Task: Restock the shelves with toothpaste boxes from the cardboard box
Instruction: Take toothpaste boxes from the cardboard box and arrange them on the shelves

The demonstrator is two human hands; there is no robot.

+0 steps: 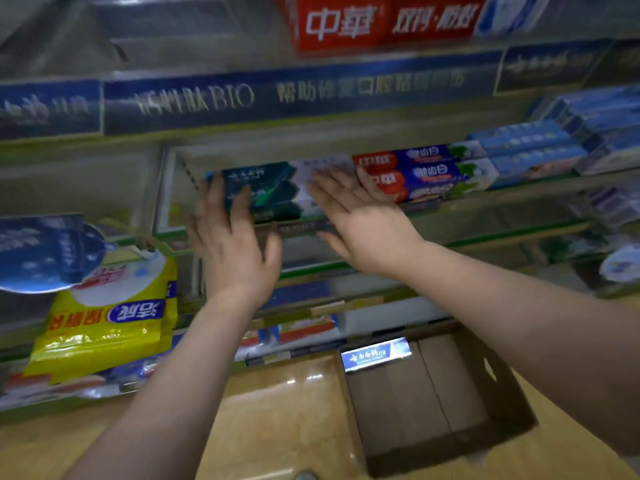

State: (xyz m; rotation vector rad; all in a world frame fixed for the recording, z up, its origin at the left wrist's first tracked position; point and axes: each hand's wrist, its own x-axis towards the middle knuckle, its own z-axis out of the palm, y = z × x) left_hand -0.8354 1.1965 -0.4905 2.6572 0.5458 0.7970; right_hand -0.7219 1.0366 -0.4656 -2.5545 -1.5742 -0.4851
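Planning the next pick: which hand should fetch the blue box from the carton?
Probably the right hand: the carton, with the blue box, lies directly below its forearm; the left hand is further aside.

A shop aisle: tiered shelves (450,202) with branded price strips (294,95), stacked toothpaste boxes (426,174), hanging yellow product bags (104,327), and an open cardboard box (433,403) on the floor.

Shelf banner (298,93) blurred; toothpaste boxes (277,190) partly hidden.
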